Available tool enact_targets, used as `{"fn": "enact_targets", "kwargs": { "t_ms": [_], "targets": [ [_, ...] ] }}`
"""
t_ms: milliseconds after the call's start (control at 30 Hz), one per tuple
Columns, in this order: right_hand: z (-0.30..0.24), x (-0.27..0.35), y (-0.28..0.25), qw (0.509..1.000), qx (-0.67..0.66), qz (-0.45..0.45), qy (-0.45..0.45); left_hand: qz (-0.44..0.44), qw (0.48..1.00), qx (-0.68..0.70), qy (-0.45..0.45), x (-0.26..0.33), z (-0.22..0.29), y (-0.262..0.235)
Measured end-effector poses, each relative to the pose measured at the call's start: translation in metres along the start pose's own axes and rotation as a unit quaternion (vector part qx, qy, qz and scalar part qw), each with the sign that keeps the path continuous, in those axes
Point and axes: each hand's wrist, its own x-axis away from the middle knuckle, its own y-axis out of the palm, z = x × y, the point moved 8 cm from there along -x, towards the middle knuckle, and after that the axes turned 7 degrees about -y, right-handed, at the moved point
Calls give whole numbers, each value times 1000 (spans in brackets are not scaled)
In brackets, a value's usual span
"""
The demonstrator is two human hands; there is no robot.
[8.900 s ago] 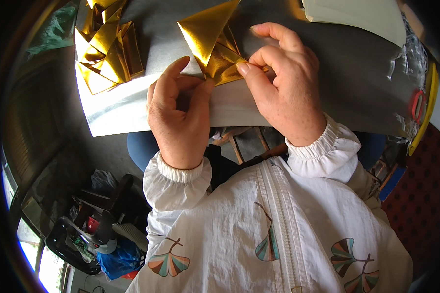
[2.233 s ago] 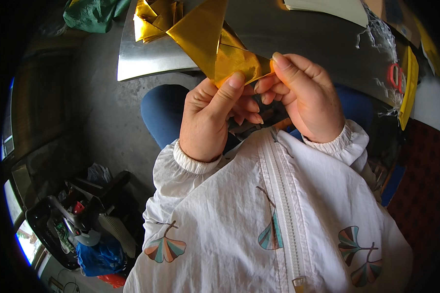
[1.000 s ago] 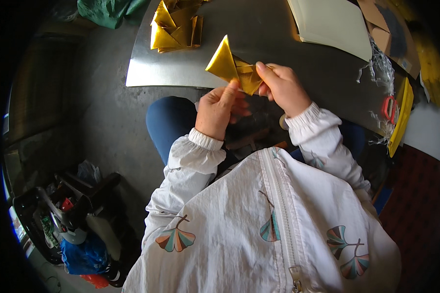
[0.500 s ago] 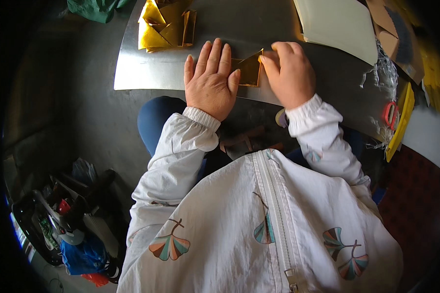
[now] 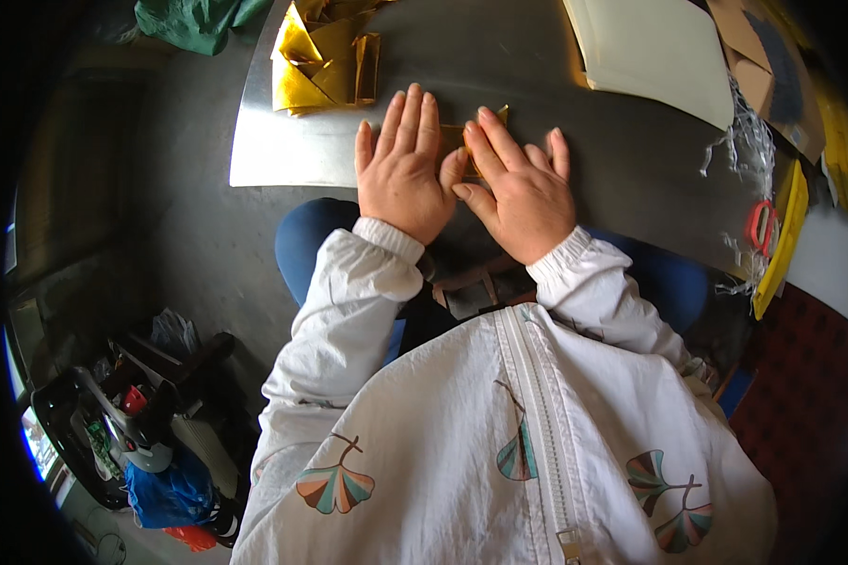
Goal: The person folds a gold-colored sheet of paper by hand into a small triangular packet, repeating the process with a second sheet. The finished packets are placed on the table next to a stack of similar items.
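Observation:
A sheet of shiny gold foil paper [image 5: 453,139] lies folded on the dark metal table [image 5: 499,56] near its front edge, mostly covered by my hands. My left hand [image 5: 403,169] rests flat on its left part, fingers stretched away from me. Over its right part lies my right hand [image 5: 520,184], fingers spread and pressing down; a pointed gold corner sticks out past its fingertips. The two thumbs nearly meet. At the table's far left stands a pile of folded gold foil pieces [image 5: 320,66].
At the back right lies a stack of pale sheets [image 5: 645,56], with a cardboard box [image 5: 749,56] beyond. Clear plastic strands [image 5: 749,141], red-handled scissors [image 5: 761,226] and a yellow strip [image 5: 780,240] are along the right. A black basket with a blue bag [image 5: 169,490] stands at lower left.
My right hand has let go of the foil paper's right edge, opened and moved left to lie flat on it. My left hand stays flat in place.

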Motion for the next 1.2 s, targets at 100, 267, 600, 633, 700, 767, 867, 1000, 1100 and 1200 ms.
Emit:
{"fn": "enact_targets", "kwargs": {
  "t_ms": [100, 267, 600, 633, 700, 767, 867, 1000, 1100, 1200],
  "targets": [
    [1, 2, 3, 1000, -4, 5, -10, -15, 1000, -11, 8, -1, -2, 5],
    [2, 3, 4, 1000, -1, 13, -8, -36, 997, 69, 12, -7, -15, -3],
    [1, 1, 0, 1000, -8, 10, -7, -35, 995, -25, 91, 19, -3, -11],
    [2, 2, -1, 1000, -6, 18, -10, -37, 996, -22, 82, 18, -2, -8],
    [1, 2, -1, 1000, -10, 21, -15, -25, 997, -26, 63, 19, -3, -7],
    [2, 2, 1, 1000, -10, 12, -11, -31, 997, -48, 44, 20, -4, -4],
    [2, 2, -1, 1000, -9, 15, -13, -24, 997, -68, 22, 21, -4, -3],
    [2, 2, -1, 1000, -10, 4, -8, -7, 998, -69, 2, 17, -4, -9],
    [2, 2, 0, 1000, -9, -5, -7, -19, 995, -100, 6, 10, -4, -12],
    [2, 1, -2, 1000, -12, 12, -9, -13, 992, -127, 9, -1, -3, -8]
  ]
}}
